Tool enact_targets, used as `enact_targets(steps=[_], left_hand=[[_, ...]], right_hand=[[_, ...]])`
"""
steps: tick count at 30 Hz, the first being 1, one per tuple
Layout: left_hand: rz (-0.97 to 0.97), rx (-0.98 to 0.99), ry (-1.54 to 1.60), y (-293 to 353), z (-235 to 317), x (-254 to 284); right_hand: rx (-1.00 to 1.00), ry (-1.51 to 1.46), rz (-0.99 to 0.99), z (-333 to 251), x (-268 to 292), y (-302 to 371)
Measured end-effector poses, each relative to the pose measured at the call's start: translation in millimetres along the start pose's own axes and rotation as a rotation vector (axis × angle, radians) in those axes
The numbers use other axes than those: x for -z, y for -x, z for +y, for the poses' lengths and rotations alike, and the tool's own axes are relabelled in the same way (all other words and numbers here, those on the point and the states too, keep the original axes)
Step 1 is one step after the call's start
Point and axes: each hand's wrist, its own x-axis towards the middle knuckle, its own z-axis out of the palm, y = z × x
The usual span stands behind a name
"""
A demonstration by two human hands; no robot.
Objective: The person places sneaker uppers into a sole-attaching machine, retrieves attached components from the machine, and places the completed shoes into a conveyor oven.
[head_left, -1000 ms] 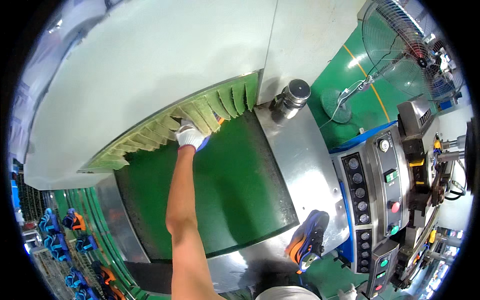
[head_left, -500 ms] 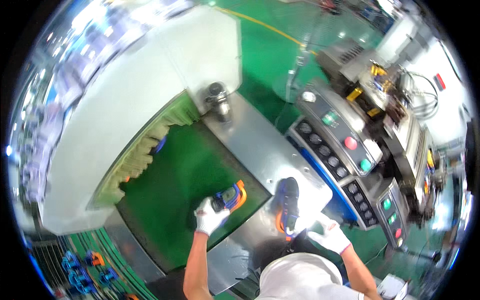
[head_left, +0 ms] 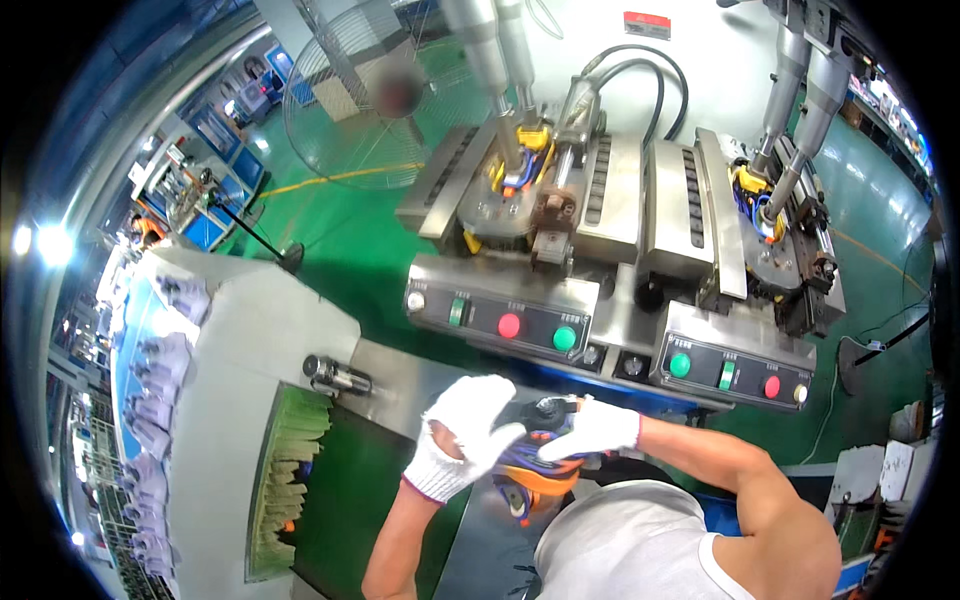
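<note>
My right hand [head_left: 602, 428], in a white glove, is closed on an orange and blue shoe [head_left: 542, 478] in front of my body. Its thumb and fingers pinch the upper, and a black part of the shoe shows between my hands. My left hand [head_left: 468, 432], gloved too, hovers close to the shoe's left side with thumb and fingers apart. A second shoe [head_left: 515, 500], blue and orange, sits just below, partly covered by the first. Both are over the metal ledge [head_left: 470, 540] beside the green conveyor belt [head_left: 375, 480].
Ahead stands a two-station press with control panels [head_left: 505, 318] [head_left: 735, 365] bearing red and green buttons. Shoes [head_left: 520, 175] sit under its metal posts. A strip curtain [head_left: 285, 480] hangs at the grey housing [head_left: 225, 400] on the left. A black cylindrical fitting [head_left: 338, 375] sticks up nearby. Behind stands a fan [head_left: 355, 95].
The view has swung right toward the press. My left hand has left the belt, where it held a shoe. Both hands are now close together over the ledge, the right one gripping a shoe.
</note>
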Motion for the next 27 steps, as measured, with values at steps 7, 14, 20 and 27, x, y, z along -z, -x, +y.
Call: enact_targets(steps=[7, 14, 20, 27], left_hand=[[0.378, 0.217, -0.063, -91, -24, -6], [0.204, 0.056, -0.148, -190, -96, -60], [-0.054, 0.13, -0.117, -255, -173, -102], [-0.117, 0.377, -0.174, -323, -236, -164]], right_hand=[[0.144, -1.225, 0.152, 49, 64, 118], [0.406, -1.437, 0.25, 67, 112, 128], [0.546, -1.547, 0.279, 76, 119, 96], [0.469, -1.471, 0.433, 96, 109, 106]])
